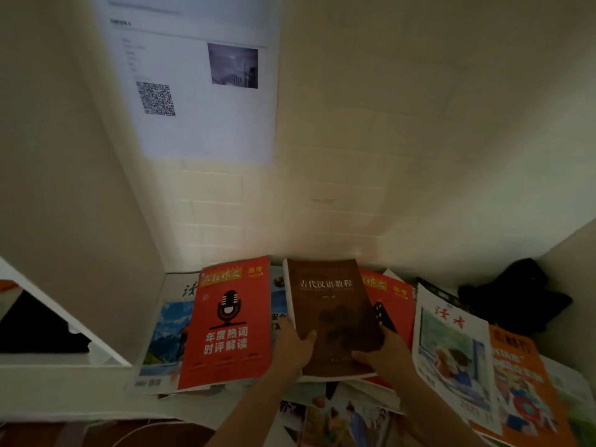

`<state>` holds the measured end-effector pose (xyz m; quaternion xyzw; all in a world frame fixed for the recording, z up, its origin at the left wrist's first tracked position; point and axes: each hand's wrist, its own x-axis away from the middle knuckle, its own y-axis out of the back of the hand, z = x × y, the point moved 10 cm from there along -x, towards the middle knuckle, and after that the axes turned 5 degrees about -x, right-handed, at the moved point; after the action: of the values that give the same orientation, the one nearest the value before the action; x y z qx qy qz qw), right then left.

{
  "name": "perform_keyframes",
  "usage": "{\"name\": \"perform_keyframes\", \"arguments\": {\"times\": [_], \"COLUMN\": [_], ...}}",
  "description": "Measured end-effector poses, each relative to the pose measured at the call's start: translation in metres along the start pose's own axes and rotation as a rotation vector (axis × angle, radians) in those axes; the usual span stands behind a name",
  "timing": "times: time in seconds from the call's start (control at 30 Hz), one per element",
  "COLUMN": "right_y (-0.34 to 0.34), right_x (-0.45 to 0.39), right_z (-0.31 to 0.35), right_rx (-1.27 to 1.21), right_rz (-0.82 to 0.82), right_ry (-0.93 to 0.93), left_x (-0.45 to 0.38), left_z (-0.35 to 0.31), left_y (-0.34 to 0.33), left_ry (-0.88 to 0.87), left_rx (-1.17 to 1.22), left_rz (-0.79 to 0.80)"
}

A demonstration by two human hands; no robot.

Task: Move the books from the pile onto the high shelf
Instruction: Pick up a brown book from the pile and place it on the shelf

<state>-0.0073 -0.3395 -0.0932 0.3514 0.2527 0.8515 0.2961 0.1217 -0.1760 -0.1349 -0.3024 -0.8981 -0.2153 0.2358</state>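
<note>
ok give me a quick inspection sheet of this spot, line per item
surface: white shelf, mostly covered in books
job's things: brown book on top of the pile; red book to its left; magazines to its right
clutter: black cloth in the right corner
hands: left hand and right hand both grip the brown book's near end
cables: thin white cable at the bottom left
surroundings: white tiled wall; printed sheet with a QR code

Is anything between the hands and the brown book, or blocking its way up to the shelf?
Nothing between: the left hand and right hand already grip the brown book at its near corners. It lies topmost on the pile, nothing over it. The high shelf is not identifiable in view.
</note>
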Motion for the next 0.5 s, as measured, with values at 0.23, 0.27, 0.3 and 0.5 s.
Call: {"name": "perform_keyframes", "arguments": {"times": [0.23, 0.27, 0.3, 0.5], "right_y": [-0.005, -0.008, -0.014, -0.099], "right_x": [-0.005, -0.005, -0.006, 0.013], "right_z": [0.006, 0.012, 0.019, 0.091], "right_rx": [-0.210, -0.211, -0.203, -0.363], "right_rz": [-0.016, -0.002, 0.007, 0.400], "right_ry": [-0.047, -0.040, -0.023, 0.064], "left_x": [0.017, 0.021, 0.024, 0.036], "left_z": [0.013, 0.018, 0.022, 0.043], "left_y": [0.040, 0.050, 0.061, 0.134], "left_ry": [-0.060, -0.045, -0.027, -0.003], "left_rx": [0.286, 0.349, 0.409, 0.411], "left_rz": [0.034, 0.044, 0.059, 0.013]}}
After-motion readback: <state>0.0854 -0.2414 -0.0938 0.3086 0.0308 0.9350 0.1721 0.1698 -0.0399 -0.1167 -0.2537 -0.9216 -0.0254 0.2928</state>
